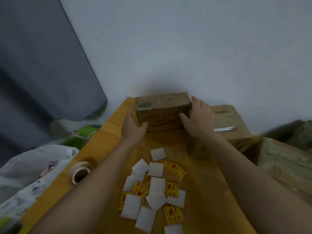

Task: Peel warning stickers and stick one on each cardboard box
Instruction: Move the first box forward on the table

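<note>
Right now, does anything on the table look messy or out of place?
Yes: the stickers lie in a loose overlapping heap, some face down. Both hands grip the cardboard box.

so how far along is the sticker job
Early, by the look of it. Done: no yellow sticker shows on any box face in view. In hand: the left hand and right hand hold the small cardboard box by its sides at the table's far end. Left: the sticker pile lies unpeeled, and the second box waits beside it.
</note>
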